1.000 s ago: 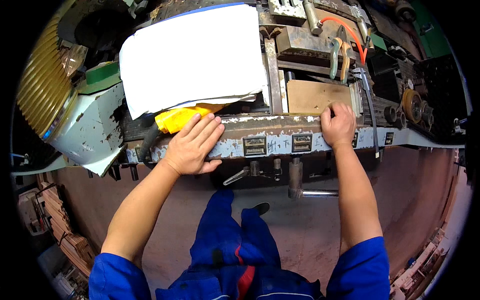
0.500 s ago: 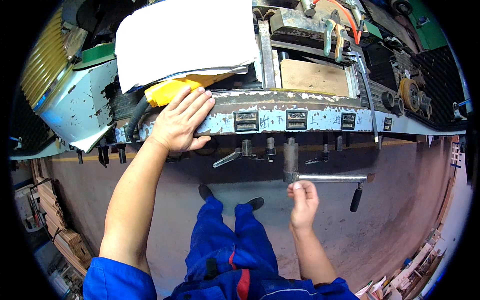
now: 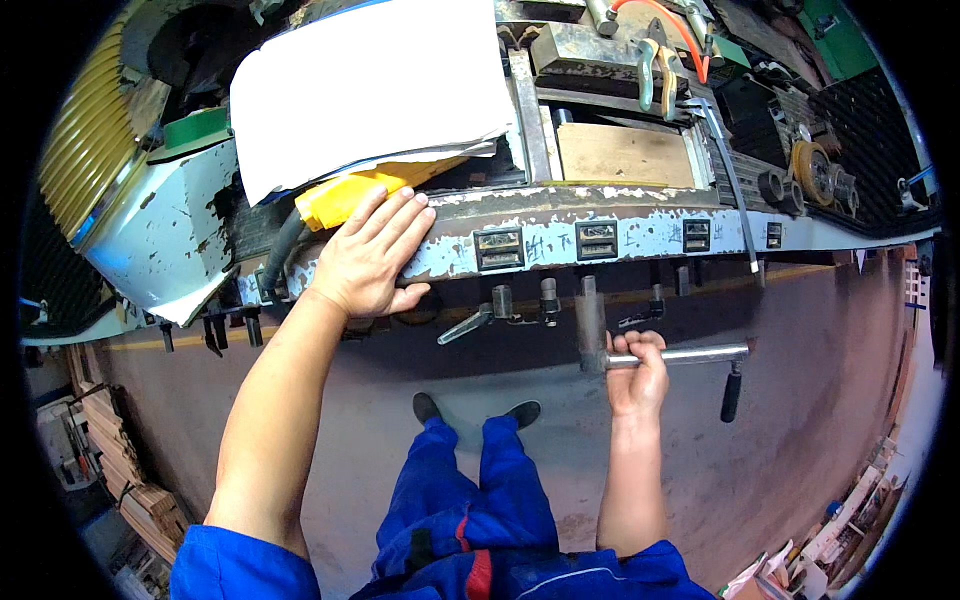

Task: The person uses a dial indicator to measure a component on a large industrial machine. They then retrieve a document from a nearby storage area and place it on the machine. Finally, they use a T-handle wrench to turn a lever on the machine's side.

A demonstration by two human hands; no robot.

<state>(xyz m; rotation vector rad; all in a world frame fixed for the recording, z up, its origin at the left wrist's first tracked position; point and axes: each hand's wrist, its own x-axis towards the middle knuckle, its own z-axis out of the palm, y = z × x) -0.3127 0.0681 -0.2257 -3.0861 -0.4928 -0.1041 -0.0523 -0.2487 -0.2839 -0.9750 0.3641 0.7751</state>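
My left hand [image 3: 372, 252] lies flat on the chipped light-blue front edge of the machine [image 3: 640, 242], fingers stretched and thumb out to the side. Its fingertips reach the yellow thing [image 3: 345, 200] under a stack of white paper sheets [image 3: 370, 90]. In front of the machine, my right hand [image 3: 637, 372] has its fingers wrapped round the metal bar of a crank handle [image 3: 700, 354], close to its thick cylindrical hub [image 3: 591, 320]. From the bar's far right end hangs a black grip [image 3: 732, 395].
Several short shafts and a small lever [image 3: 465, 326] stick out below the machine edge. Pliers [image 3: 656, 72] and a caliper-like metal strip [image 3: 733, 180] lie on top. A ribbed yellow hose [image 3: 85, 160] stands at left. Wooden pieces [image 3: 130, 460] are stacked at lower left.
My right hand has moved right and up from beside the hub and closed round the crank bar. My left hand stays on the machine edge; the whole view has shifted slightly.
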